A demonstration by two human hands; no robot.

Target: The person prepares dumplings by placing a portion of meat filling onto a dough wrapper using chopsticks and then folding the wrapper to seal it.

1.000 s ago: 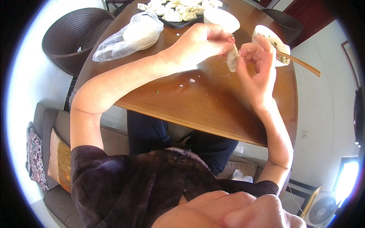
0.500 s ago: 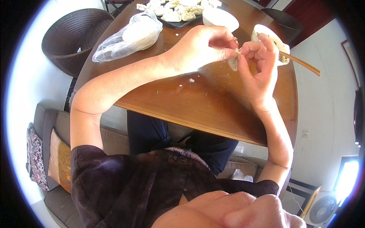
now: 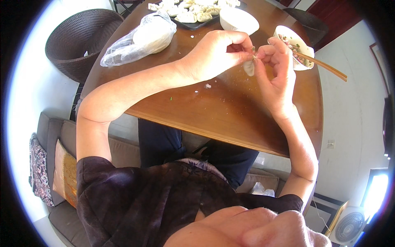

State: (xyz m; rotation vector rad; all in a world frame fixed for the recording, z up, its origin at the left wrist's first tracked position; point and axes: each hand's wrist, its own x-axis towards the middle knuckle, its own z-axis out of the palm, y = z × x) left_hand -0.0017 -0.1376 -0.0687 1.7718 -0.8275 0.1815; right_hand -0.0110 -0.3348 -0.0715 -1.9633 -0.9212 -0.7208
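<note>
Between my two hands, above the wooden table (image 3: 197, 111), hangs a small pale dumpling (image 3: 249, 68). My left hand (image 3: 222, 53) pinches its upper edge with thumb and forefinger. From the other side, my right hand (image 3: 276, 72) pinches the same edge, its fingertips close against the left ones. Much of the dumpling's top is hidden by the fingers. Just beyond my right hand stands a white bowl (image 3: 307, 45) with chopped filling in it and a pair of chopsticks (image 3: 329, 70) resting across its rim. A second white bowl (image 3: 239, 20) is farther back, beyond my left hand.
A dark tray (image 3: 193, 27) at the far edge carries several shaped dumplings (image 3: 187, 16). Left of it lies a clear plastic bag (image 3: 142, 39) around a white lump. Bits of dough (image 3: 208, 86) dot the tabletop. A woven chair (image 3: 82, 43) stands at the left.
Both hands have shifted slightly left, still pinching the dumpling's edge. More of the filling bowl shows past my right hand.
</note>
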